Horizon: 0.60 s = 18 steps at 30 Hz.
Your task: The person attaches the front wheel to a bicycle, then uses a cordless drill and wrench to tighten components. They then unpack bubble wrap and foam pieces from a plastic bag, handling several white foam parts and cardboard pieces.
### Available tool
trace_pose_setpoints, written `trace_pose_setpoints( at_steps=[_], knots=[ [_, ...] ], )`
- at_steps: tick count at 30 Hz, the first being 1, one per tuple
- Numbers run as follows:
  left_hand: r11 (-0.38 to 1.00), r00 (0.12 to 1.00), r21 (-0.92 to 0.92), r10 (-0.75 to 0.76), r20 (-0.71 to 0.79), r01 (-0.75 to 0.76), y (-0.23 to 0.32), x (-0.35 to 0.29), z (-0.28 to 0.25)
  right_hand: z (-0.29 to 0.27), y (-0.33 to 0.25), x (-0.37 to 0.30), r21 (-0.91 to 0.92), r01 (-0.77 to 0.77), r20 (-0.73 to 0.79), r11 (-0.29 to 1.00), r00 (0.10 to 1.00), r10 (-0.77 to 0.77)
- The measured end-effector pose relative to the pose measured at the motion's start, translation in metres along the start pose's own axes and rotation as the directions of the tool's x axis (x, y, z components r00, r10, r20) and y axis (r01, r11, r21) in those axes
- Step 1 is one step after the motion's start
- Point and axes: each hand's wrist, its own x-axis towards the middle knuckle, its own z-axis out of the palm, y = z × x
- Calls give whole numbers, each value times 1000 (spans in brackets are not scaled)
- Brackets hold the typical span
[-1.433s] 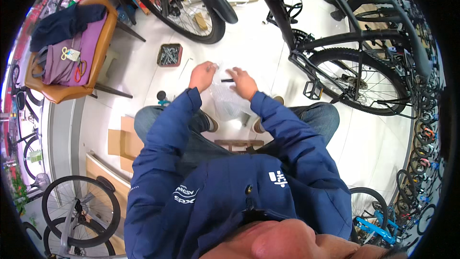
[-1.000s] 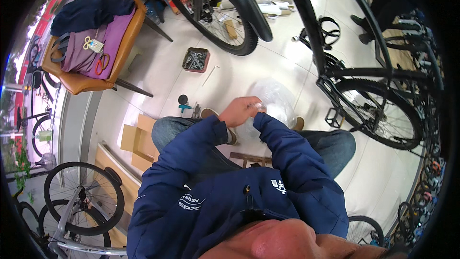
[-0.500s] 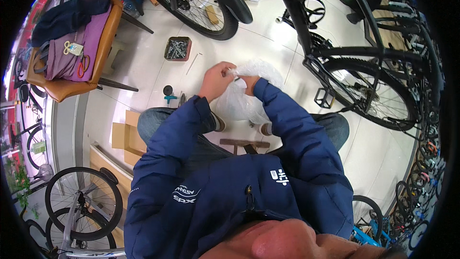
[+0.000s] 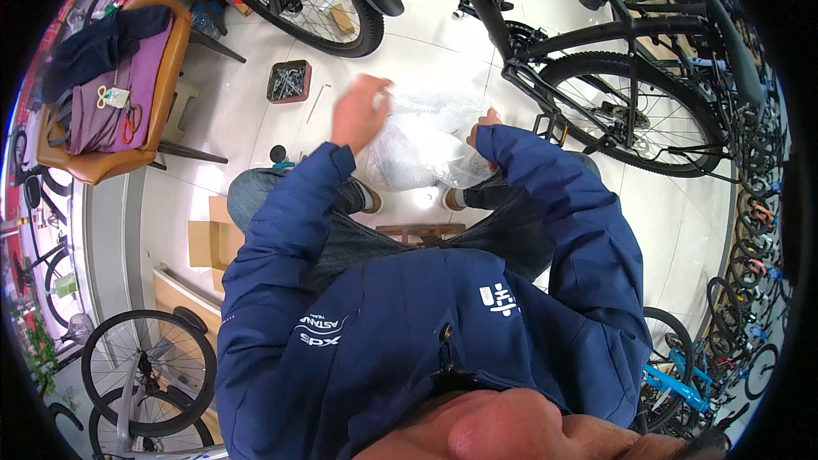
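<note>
A sheet of clear, crinkled plastic wrap (image 4: 417,149) is spread between my hands above the floor, in front of my feet. My left hand (image 4: 360,111) is at its left edge, fingers curled toward the thumb and slightly blurred; the wrap seems caught at the fingertips. At the opposite edge, my right hand (image 4: 484,129) has its fingers closed on the plastic, with the cuff hiding part of the hand. Glare washes out the middle of the wrap, and I cannot make out anything inside it.
Beyond my left hand are a tin of small metal parts (image 4: 289,82) and a thin rod (image 4: 319,103). A black bicycle (image 4: 588,43) stands at right. Left are a brown chair (image 4: 162,77) with clothes and scissors, and an open cardboard box (image 4: 204,243). A low wooden stool (image 4: 419,231) is beneath me.
My hands were close together over the bunched plastic. Now they have moved apart, left hand leftward and right hand rightward, and the plastic is spread wider. The whole view has shifted slightly.
</note>
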Motion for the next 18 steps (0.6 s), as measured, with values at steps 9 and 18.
trace_pose_setpoints(
  at_steps=[9, 18],
  knots=[
    [880, 762, 444, -168, 626, -171, -55, -27, 64, 34, 34, 2, 95, 3, -193, 996, 981, 16],
    [900, 913, 385, 35, 406, -205, -16, 3, -52, -1, 79, -57, 360, -78, -292, 929, 937, 192]
  ],
)
